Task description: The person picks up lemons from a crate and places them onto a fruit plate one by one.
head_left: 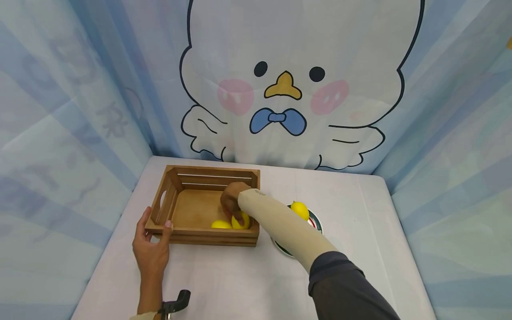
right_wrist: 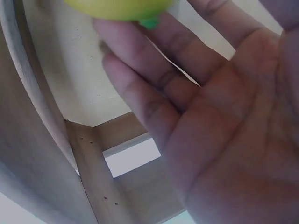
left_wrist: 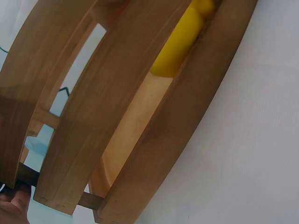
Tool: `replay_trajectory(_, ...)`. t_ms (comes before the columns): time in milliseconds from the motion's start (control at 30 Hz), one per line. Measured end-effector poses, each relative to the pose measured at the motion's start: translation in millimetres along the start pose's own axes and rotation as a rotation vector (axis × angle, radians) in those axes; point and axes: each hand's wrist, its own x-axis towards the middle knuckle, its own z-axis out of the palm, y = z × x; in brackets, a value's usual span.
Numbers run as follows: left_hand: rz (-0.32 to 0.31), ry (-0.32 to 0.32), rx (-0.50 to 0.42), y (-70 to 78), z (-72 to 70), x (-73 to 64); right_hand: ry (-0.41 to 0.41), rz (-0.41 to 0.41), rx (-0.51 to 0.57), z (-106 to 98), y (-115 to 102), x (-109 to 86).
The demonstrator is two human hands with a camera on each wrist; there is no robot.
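Note:
A brown wooden slatted crate (head_left: 212, 235) stands on the table's left half. My left hand (head_left: 152, 251) grips its front left corner, thumb over the rim and fingers at the side. Inside the crate, my right hand (head_left: 233, 200) holds a yellow lemon (head_left: 242, 222) near the front right corner. The right wrist view shows the green tip of this lemon (right_wrist: 121, 8) against the fingers; its upper part is cut off. Another lemon (head_left: 221, 224) lies just left of it, partly hidden by the front wall. Yellow also shows between the slats in the left wrist view.
Right of the crate, a plate (head_left: 318, 224) with a dark green rim bears a lemon (head_left: 300, 210); my right forearm covers much of the plate. A white cloth covers the table (head_left: 360, 240). Printed curtains (head_left: 160, 80) hang behind and at both sides.

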Motion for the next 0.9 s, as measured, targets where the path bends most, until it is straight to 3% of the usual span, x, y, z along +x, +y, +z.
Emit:
replay_trajectory(233, 0.007, 0.004, 0.01, -0.8, 0.6, 0.1, 0.093, -0.072, -0.004, -11.1, 3.6, -18.7)
replay_trajectory(433, 0.0, 0.007, 0.011, -2.2, 1.2, -0.3, 0.033, -0.129, 0.108, -25.4, 6.6, -24.7)
replay_trajectory(567, -0.007, -0.001, 0.011, -1.5, 1.3, -0.9, 0.036, -0.194, 0.144, -29.4, 9.7, -27.7)
replay_trajectory(900, 0.01, 0.009, 0.027, -0.8, 0.6, -2.5, 0.214, -0.337, 0.093, -27.9, 17.7, -48.2)
